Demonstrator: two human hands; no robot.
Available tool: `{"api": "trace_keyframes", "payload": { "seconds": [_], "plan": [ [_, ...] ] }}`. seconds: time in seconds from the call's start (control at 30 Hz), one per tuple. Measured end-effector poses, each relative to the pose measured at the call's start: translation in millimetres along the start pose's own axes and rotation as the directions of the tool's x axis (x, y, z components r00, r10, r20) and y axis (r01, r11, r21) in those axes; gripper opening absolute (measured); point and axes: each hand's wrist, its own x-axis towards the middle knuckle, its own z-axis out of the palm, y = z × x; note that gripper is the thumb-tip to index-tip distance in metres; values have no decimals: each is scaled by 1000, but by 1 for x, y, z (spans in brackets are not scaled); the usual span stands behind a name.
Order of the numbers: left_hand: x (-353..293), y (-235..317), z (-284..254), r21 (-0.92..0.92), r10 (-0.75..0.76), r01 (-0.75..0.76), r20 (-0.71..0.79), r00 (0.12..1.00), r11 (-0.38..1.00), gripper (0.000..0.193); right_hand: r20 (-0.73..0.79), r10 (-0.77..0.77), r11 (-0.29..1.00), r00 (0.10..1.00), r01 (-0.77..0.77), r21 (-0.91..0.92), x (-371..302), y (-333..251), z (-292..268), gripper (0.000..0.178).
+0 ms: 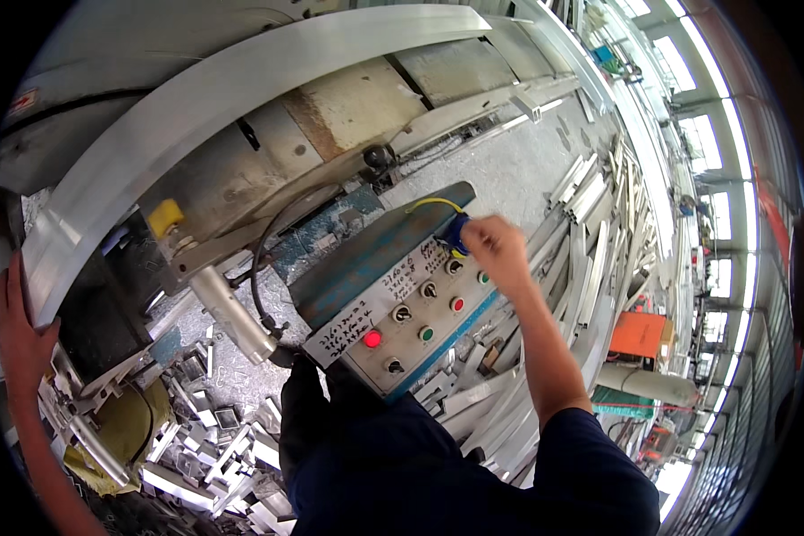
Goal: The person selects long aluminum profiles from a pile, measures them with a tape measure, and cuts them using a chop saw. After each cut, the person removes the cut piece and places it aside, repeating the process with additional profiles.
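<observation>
At the far left, my left hand (pixel 16 326) is at the near end of a long silver metal profile (pixel 196 98), its fingers along the side and thumb at the lower edge. The profile runs up and right over the machine bed. My right hand (pixel 498 250) is closed round a small blue object (pixel 456 234) with a thin yellow strip (pixel 433 202) curving from it; its kind is unclear. This hand is over the far end of a control panel (pixel 357 362) with red and green buttons, black knobs and handwritten paper labels.
A metal cylinder (pixel 232 313) juts out left of the panel, beside a yellow knob (pixel 165 217). Offcuts (pixel 228 460) cover the floor at lower left. Long metal bars (pixel 590 259) lie piled on the right, with an orange box (pixel 637 334) beyond.
</observation>
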Motion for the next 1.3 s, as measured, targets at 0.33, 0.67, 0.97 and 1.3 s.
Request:
{"api": "trace_keyframes", "payload": {
  "seconds": [0.33,0.67,0.97,1.3],
  "plan": [
    [0,18,18,-102,-16,21,52,999,995,109,-223,-158,982,962,129,-140,-68,6,49,17],
    [4,23,4,-73,2,2,50,999,997,106,-273,212,977,938,-214,24,-76,12,69,17],
    [-3,19,16,-26,13,-15,-76,997,1000,106,-178,-99,993,979,87,-78,-45,-77,59,10],
    [-26,-21,25,281,131,4,-461,878,960,97,-107,-175,984,979,176,-5,-25,-134,76,9]
  ]
}}
